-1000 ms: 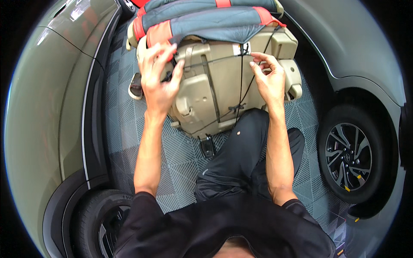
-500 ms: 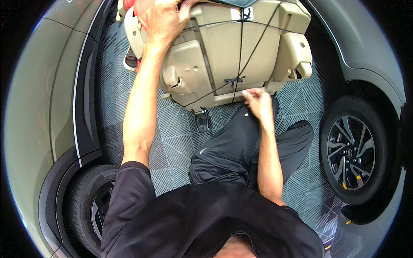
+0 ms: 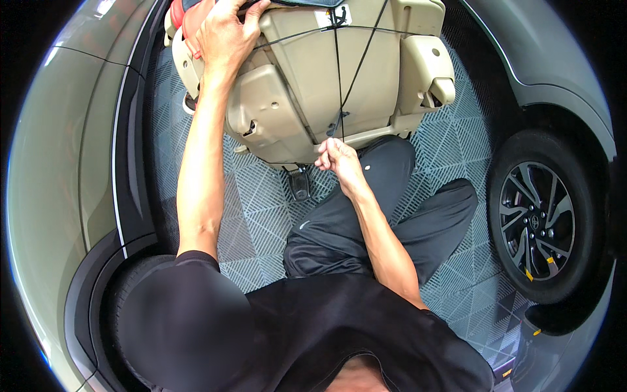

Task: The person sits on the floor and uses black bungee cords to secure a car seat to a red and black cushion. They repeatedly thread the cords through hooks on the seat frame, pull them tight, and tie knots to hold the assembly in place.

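Note:
A car seat (image 3: 300, 78) with a beige hard plastic shell stands in front of me, and red covering (image 3: 194, 25) shows at its far left. Thin black cord (image 3: 359, 72) runs across the shell and meets at a dark knot (image 3: 337, 121) near its lower edge. My left hand (image 3: 228, 36) grips the shell's upper left edge, thumb toward the dark fabric (image 3: 307, 3) on top. Below the knot, my right hand (image 3: 338, 159) is closed, fingertips pinched on the cord; the exact contact is hard to see. A black metal latch (image 3: 298, 183) sticks out under the shell.
I sit between two car sides, with a wheel (image 3: 535, 219) close on my right and a grey-green body panel (image 3: 59, 163) on my left. Patterned grey tiles (image 3: 251, 215) cover the floor. My bent legs (image 3: 346, 225) lie just below the seat.
My right hand has moved left, from the shell's lower right edge to below the knot, and its fingers have closed. The seat and left hand appear slightly farther left and up in view.

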The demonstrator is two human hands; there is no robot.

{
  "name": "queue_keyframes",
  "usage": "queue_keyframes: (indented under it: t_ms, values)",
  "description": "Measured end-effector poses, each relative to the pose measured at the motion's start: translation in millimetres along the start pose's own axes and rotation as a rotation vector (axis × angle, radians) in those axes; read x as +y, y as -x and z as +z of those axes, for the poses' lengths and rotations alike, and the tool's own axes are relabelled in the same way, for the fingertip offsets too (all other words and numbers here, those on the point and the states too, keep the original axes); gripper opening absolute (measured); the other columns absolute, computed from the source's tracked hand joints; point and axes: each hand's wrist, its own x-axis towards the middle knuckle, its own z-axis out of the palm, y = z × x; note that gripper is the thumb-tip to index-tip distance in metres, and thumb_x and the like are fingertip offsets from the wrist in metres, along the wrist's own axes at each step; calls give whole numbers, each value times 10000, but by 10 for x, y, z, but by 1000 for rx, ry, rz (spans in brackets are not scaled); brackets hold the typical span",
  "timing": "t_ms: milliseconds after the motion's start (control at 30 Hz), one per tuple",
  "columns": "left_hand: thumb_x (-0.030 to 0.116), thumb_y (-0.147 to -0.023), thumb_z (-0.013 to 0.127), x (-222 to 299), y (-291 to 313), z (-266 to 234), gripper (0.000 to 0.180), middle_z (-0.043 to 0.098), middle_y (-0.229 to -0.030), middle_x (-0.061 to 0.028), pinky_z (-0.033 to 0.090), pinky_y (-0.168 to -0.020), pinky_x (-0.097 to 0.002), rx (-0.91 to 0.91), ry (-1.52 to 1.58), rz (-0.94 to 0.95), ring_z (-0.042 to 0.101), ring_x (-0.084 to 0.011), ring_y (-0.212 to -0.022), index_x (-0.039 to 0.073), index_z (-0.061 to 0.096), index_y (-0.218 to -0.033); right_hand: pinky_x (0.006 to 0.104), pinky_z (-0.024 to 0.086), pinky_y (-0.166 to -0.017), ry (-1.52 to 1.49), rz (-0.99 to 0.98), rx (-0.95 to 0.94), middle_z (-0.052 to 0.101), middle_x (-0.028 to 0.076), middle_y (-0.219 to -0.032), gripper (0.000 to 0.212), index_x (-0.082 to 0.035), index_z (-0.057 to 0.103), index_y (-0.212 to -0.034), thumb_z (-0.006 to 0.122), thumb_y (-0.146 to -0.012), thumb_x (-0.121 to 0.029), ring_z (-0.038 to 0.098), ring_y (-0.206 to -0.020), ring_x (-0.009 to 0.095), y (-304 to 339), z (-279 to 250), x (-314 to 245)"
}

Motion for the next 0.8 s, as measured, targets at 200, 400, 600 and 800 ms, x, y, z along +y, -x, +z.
queue_keyframes:
  t_ms: [200, 400, 600, 800]
  values:
    - [231, -879, 835, -307, 142, 112, 265, 760, -1049, -119, 567, -847, -386, -238, 183, -163, 739, -297, -956, 68, 761, -1074, 296, 553, -828, 27, -80, -432, 617, -10, -729, 394, -5, 683, -1044, 495, -1154, -333, 625, -745, 105, 132, 242, -14]
    - [194, -925, 792, -257, 121, 174, 147, 726, -890, -88, 548, -765, -369, -143, 267, -127, 714, -263, -836, 72, 758, -1000, 278, 530, -778, 189, -65, -507, 724, 25, -820, 386, -4, 718, -1109, 488, -1154, -311, 687, -833, 113, 123, 333, -239]
    - [192, -970, 756, -215, 124, 148, 146, 640, -802, -73, 493, -690, -361, -192, 310, -206, 643, -233, -750, 83, 801, -1055, 261, 485, -723, 345, 56, -668, 734, 7, -820, 333, -27, 742, -1081, 531, -1130, -280, 627, -765, 77, 100, 371, -353]
    - [113, -998, 737, -218, 138, 115, 135, 667, -839, -47, 482, -734, -273, -218, 379, -232, 620, -129, -785, 27, 789, -1089, 261, 509, -749, 326, -12, -589, 774, 25, -927, 345, -19, 739, -1157, 511, -1137, -276, 673, -863, 91, 67, 363, -307]
